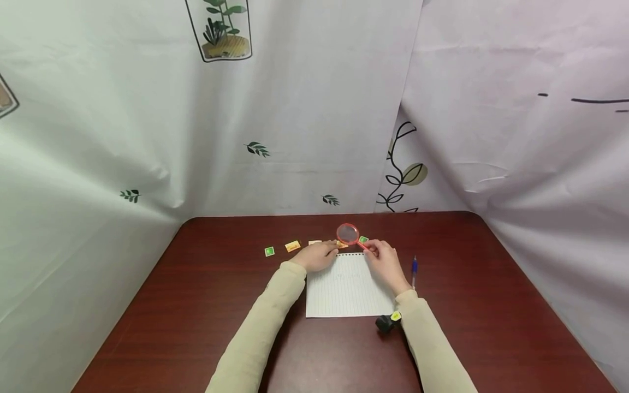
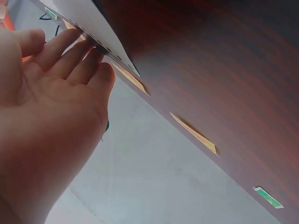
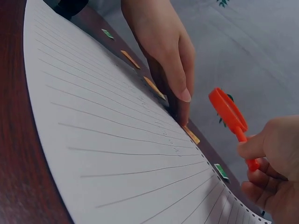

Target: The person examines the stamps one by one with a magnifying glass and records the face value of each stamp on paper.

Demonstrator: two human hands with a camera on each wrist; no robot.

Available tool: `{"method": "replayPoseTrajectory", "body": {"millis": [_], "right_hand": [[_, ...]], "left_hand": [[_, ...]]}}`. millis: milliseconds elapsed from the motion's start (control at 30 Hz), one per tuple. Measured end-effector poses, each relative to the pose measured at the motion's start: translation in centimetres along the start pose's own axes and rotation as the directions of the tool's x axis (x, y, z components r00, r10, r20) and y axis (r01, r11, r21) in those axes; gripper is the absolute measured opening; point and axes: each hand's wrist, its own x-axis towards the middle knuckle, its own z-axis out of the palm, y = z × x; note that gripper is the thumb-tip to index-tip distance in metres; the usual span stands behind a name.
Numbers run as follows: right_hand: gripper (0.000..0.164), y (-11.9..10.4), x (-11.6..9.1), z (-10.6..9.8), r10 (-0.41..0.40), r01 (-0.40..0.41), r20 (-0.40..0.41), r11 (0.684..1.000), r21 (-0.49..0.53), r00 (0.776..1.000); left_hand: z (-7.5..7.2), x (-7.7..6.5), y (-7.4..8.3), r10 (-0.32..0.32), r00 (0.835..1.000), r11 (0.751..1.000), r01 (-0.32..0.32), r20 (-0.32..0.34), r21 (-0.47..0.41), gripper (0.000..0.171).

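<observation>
My right hand (image 1: 385, 265) pinches the handle of a red-orange magnifying glass (image 1: 348, 233) between thumb and fingers. Its round lens is raised beyond the top edge of a sheet of lined paper (image 1: 344, 295). My left hand (image 1: 318, 256) reaches down at the paper's top left, fingers extended. In the right wrist view, its fingertips meet an orange stamp-like piece (image 3: 191, 135) beside the punched edge. A green stamp-like piece (image 3: 221, 171) lies nearer the right hand. Farther left are an orange piece (image 1: 292, 246) and a green one (image 1: 269, 251); another (image 1: 315, 242) is partly hidden by the left hand.
A blue pen (image 1: 414, 267) lies right of the paper. Beside the right sleeve is a black device (image 1: 385, 323) with a yellow mark. The dark red-brown table (image 1: 196, 305) ends at a patterned white curtain (image 1: 304, 109) behind and at both sides.
</observation>
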Motion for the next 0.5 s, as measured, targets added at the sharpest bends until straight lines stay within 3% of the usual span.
{"method": "replayPoseTrajectory", "body": {"millis": [500], "right_hand": [[0.020, -0.10, -0.18, 0.09, 0.015, -0.015, 0.039, 1.000, -0.005, 0.999]], "left_hand": [[0.01, 0.06, -0.13, 0.011, 1.000, 1.000, -0.011, -0.009, -0.001, 0.044]]}}
